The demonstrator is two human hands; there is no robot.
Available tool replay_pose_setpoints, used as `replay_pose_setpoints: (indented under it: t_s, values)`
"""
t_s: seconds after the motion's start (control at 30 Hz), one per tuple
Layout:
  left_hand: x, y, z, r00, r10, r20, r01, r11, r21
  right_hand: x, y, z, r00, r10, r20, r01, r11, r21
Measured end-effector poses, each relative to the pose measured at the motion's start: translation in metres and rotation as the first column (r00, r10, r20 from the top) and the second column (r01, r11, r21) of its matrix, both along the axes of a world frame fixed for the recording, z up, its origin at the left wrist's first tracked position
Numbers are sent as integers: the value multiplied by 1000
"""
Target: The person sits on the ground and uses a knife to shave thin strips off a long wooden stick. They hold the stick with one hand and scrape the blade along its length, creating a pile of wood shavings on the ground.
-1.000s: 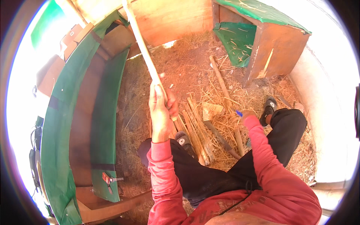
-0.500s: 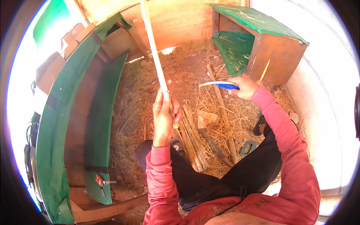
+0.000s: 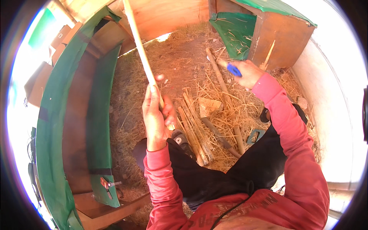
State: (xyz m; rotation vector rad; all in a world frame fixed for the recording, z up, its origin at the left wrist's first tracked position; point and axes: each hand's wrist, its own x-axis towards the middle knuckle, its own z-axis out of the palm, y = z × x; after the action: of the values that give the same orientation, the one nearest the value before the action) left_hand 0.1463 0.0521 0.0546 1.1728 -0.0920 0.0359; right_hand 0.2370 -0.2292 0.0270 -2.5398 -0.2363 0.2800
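My left hand (image 3: pixel 155 115) is closed round the lower part of a long, pale, split-looking stick (image 3: pixel 138 44). The stick slants up and away to the left, and its top end runs out at the upper edge. Off to the right and apart from the stick, my right hand (image 3: pixel 250 75) is closed on a blue-handled tool (image 3: pixel 234 70). A thin pale part of the tool points left; motion blur hides its exact kind. Below my hands, several split sticks (image 3: pixel 193 138) lie in a bundle beside my shoe (image 3: pixel 181 141).
Dry straw (image 3: pixel 226 126) covers the ground, with a round pole (image 3: pixel 219 78) and a wood block (image 3: pixel 209 106) among it. A green-covered shelf (image 3: pixel 50 142) runs along the left; keys (image 3: pixel 109 184) lie on its lower board. A wooden box (image 3: pixel 281 42) stands at right.
My left hand and the stick have shifted left and slightly down in view. The right hand appears a little higher, and the tool is turned, its pale part now looking shorter.
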Motion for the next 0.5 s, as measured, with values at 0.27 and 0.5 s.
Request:
replay_pose_setpoints:
  t_s: [0.27,0.5]
  values:
    - [2,-1,-12,999,29,22,-34,949,314,-36,48,11,720,125,682,-416,865,280]
    - [-7,-35,-17,992,50,114,-104,838,535,-18,70,-21,625,145,767,-413,895,167]
